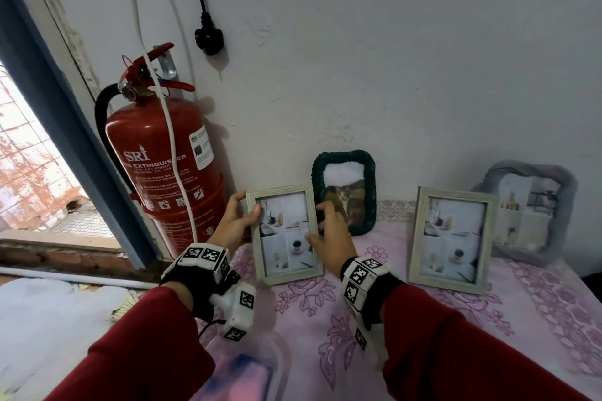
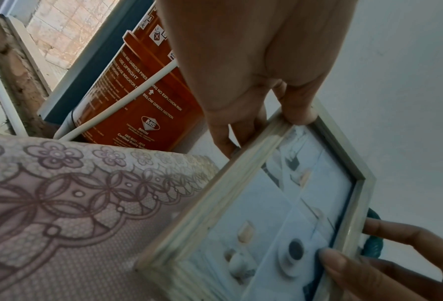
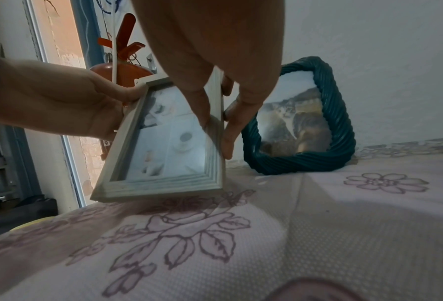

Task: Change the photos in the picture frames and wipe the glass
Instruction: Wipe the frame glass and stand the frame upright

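Note:
A pale wooden picture frame [image 1: 284,234] [image 2: 279,213] [image 3: 168,146] with a four-panel photo stands tilted at the table's left end. My left hand [image 1: 237,218] [image 2: 261,114] grips its left edge, thumb on the front. My right hand [image 1: 325,231] [image 3: 215,122] pinches its right edge, thumb on the glass and fingers behind. In the right wrist view the frame's bottom edge hovers just over the cloth. Behind it a dark green woven frame [image 1: 347,192] [image 3: 318,122] with a cat photo leans on the wall.
A second pale frame [image 1: 451,238] and a grey wavy frame [image 1: 527,212] stand to the right on the pink floral tablecloth [image 1: 325,319]. A red fire extinguisher [image 1: 163,166] stands close by on the left. A clear tub [image 1: 247,368] sits near the front edge.

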A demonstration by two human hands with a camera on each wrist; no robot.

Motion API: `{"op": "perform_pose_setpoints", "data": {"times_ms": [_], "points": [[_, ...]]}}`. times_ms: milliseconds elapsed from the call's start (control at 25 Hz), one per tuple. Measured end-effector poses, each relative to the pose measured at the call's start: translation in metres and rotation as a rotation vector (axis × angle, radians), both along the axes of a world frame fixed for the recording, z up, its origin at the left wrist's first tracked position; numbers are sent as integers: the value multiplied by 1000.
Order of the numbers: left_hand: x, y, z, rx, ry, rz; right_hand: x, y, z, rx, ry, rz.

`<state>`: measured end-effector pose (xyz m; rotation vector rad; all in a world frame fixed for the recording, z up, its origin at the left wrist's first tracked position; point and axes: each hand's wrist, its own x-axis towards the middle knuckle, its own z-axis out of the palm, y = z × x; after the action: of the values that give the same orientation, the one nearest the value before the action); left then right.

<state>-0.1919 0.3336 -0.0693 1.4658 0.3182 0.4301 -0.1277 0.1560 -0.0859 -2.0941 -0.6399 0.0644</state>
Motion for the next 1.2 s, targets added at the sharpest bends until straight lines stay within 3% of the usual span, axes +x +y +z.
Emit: {"op": "perform_pose_setpoints", "data": {"times_ms": [600,1200], "points": [[-22,-13,2,53,63,-36,-11,-14,-4,5,26,14],[-33,-4,-1,453,270,51,-8,-27,-8,-88,39,11]]}}
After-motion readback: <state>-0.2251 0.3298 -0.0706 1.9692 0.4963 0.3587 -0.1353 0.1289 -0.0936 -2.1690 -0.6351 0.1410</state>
